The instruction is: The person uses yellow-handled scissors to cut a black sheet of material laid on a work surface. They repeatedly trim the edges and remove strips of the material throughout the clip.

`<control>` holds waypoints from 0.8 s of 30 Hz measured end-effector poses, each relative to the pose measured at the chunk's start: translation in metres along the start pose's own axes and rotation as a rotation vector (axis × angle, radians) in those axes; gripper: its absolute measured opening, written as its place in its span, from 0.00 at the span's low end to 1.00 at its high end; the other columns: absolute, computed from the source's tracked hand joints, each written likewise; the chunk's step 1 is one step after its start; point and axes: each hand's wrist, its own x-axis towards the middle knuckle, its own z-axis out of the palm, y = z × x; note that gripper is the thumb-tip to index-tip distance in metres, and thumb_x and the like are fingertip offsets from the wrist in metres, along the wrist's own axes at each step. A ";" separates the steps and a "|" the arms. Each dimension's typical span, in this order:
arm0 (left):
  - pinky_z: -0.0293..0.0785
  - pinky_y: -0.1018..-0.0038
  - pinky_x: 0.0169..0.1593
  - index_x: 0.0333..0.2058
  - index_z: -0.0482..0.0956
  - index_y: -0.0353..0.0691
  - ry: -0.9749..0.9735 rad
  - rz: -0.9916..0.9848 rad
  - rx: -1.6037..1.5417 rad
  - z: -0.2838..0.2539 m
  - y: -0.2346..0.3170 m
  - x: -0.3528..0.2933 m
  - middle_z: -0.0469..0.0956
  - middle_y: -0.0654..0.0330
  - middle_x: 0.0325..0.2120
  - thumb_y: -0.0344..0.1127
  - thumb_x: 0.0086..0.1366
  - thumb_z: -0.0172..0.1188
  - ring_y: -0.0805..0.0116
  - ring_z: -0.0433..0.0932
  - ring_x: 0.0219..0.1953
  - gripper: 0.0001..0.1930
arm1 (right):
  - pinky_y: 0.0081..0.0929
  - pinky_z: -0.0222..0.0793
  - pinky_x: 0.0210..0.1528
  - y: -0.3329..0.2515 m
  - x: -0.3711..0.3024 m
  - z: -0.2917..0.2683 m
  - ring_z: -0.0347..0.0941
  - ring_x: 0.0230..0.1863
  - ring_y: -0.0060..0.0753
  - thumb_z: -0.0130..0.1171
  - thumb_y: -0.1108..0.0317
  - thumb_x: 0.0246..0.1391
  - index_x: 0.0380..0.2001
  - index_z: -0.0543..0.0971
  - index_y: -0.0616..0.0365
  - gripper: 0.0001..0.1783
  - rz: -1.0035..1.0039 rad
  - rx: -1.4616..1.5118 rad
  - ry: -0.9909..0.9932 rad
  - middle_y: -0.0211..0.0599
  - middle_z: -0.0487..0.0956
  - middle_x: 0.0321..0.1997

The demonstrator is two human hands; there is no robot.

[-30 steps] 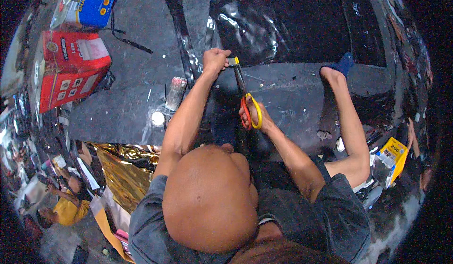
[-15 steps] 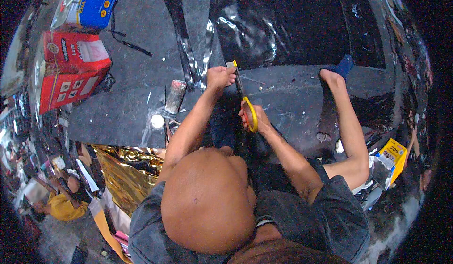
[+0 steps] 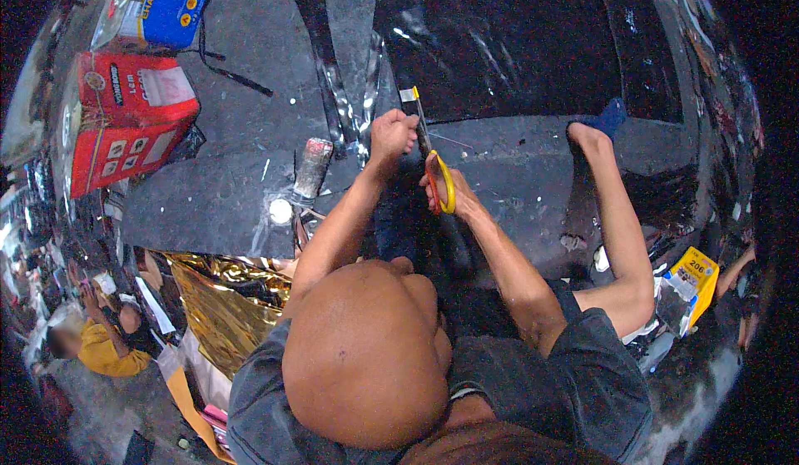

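In my right hand [image 3: 449, 190] is a pair of scissors [image 3: 444, 182] with yellow and red handles, fingers wrapped round the loops. Its long blades point away from me. My left hand [image 3: 392, 138] is closed just left of the blades; whatever its fingers hold is hidden. A small silver and yellow piece [image 3: 409, 94] shows by the blade tips, beyond my left knuckles. Glossy black strips [image 3: 323, 57] lie ahead and left of that hand. Farther off to the right spreads a wide glossy black sheet [image 3: 508, 41].
A red box [image 3: 129, 124] and a blue and white box [image 3: 171, 7] stand at the far left. A worn cylindrical block [image 3: 313, 167] lies near my left forearm. Gold foil [image 3: 220, 307] is at lower left, a yellow pack [image 3: 693, 280] at right. Another person [image 3: 108, 344] sits far left.
The scissors and my right hand have moved slightly away from me. My left thumb has drawn back from the silver and yellow piece, which now sits farther off.
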 end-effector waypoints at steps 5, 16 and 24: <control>0.61 0.79 0.16 0.19 0.70 0.41 -0.020 0.000 -0.065 -0.001 0.001 -0.001 0.70 0.64 0.12 0.35 0.55 0.58 0.77 0.66 0.13 0.09 | 0.24 0.62 0.13 0.001 -0.002 0.000 0.66 0.12 0.25 0.41 0.20 0.37 0.20 0.71 0.63 0.46 -0.078 -0.028 0.007 0.30 0.66 0.11; 0.56 0.79 0.13 0.17 0.68 0.41 -0.122 -0.317 -0.457 -0.011 0.014 0.018 0.68 0.66 0.11 0.41 0.54 0.60 0.78 0.63 0.11 0.15 | 0.25 0.64 0.14 -0.015 -0.012 -0.001 0.67 0.13 0.24 0.48 0.72 0.50 0.43 0.76 0.51 0.16 -0.094 -0.182 0.014 0.28 0.72 0.17; 0.54 0.78 0.13 0.13 0.67 0.41 0.001 0.027 -0.020 0.000 0.003 0.015 0.65 0.68 0.08 0.39 0.57 0.59 0.78 0.61 0.09 0.17 | 0.26 0.65 0.14 -0.017 -0.014 0.002 0.68 0.13 0.26 0.46 0.73 0.50 0.41 0.77 0.54 0.15 -0.044 -0.133 0.039 0.31 0.73 0.17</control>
